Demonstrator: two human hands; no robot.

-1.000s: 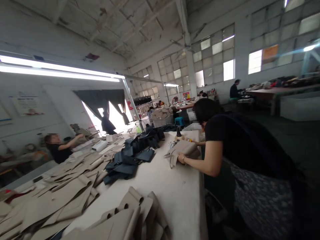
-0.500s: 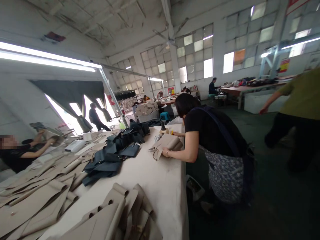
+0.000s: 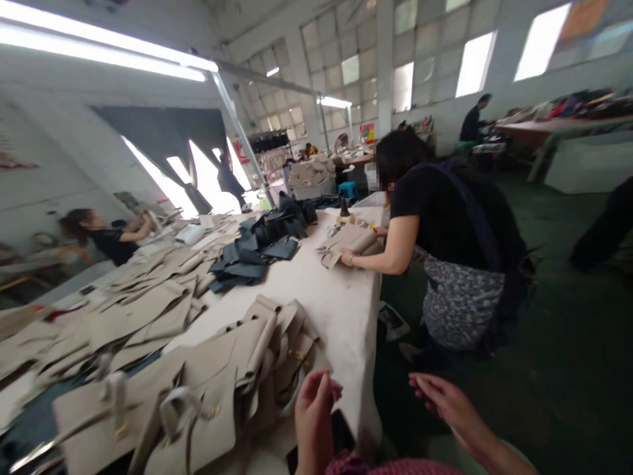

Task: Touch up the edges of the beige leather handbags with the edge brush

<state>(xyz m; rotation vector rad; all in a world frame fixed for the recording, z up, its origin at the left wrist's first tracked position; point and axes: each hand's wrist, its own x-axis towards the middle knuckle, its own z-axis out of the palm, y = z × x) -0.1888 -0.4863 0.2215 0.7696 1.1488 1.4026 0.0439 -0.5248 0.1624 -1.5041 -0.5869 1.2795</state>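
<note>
My left hand [image 3: 316, 406] is raised at the bottom centre, by the near edge of the table. Its fingers are curled in and I see nothing in them. Over the dark floor, right of the table, my right hand [image 3: 450, 402] has its fingers stretched out and holds nothing. Nearest to my left hand is a pile of beige bag pieces [image 3: 217, 376] with straps and gold-coloured fittings. It lies on the pale-covered table [image 3: 301, 290], just left of that hand.
Dark blue bag pieces [image 3: 247, 257] lie mid-table, with more beige pieces [image 3: 143, 307] to the left. A co-worker [image 3: 459, 211] bends over the right edge, hands on a beige bag [image 3: 353, 241]. Another person [image 3: 116, 241] works at far left. A metal post [image 3: 242, 135] carries lights.
Both my hands have come into view at the bottom. My view has tilted down and shifted left-to-right across the scene. The person walking at right has mostly left the view.
</note>
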